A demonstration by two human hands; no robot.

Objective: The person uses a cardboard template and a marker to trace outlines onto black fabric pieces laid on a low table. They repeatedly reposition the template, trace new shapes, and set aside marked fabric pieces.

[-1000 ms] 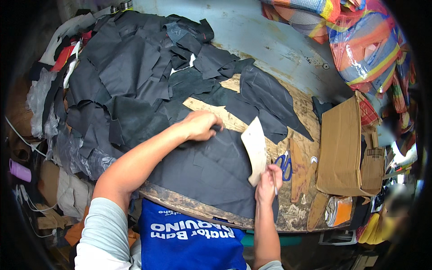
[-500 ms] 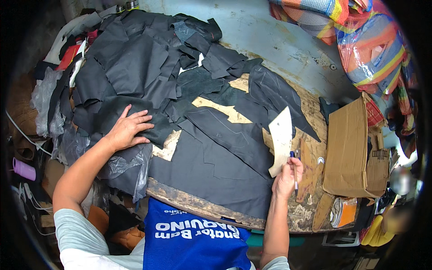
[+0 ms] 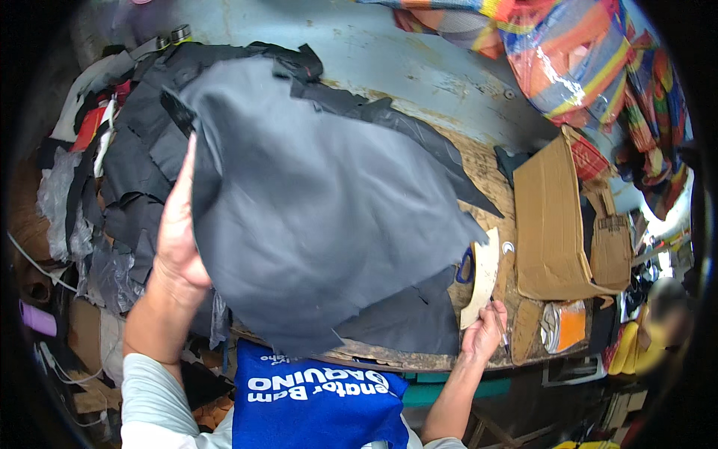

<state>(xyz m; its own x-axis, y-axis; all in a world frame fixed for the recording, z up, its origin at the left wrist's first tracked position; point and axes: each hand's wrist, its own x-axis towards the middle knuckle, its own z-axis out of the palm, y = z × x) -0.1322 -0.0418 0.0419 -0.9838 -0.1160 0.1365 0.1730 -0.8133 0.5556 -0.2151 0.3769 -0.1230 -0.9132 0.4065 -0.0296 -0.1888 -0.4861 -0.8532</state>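
Observation:
A large sheet of black leather [image 3: 321,202] is lifted and spread over the middle of the table. My left hand [image 3: 181,239] grips its left edge; most of the fingertips are hidden behind the sheet. On the right, my right hand [image 3: 482,333] is closed around a curved cream pattern template [image 3: 485,273] and a pen [image 3: 499,322]. The template stands near the right corner of the sheet. Blue scissor handles [image 3: 464,267] show between the leather and the template. Under the raised sheet lies another flat black piece [image 3: 411,314].
More black leather pieces [image 3: 131,165] are heaped at the left, beside clear plastic [image 3: 56,187]. An open cardboard box [image 3: 550,224] stands on the wooden table [image 3: 479,161] at right, with a white and orange bundle [image 3: 572,327] near the front edge. Colourful striped bags [image 3: 572,60] hang behind.
My left hand has taken hold of a large leather sheet and raised it across the pile. My right hand still holds the template and pen, now lower in view. The view has shifted.

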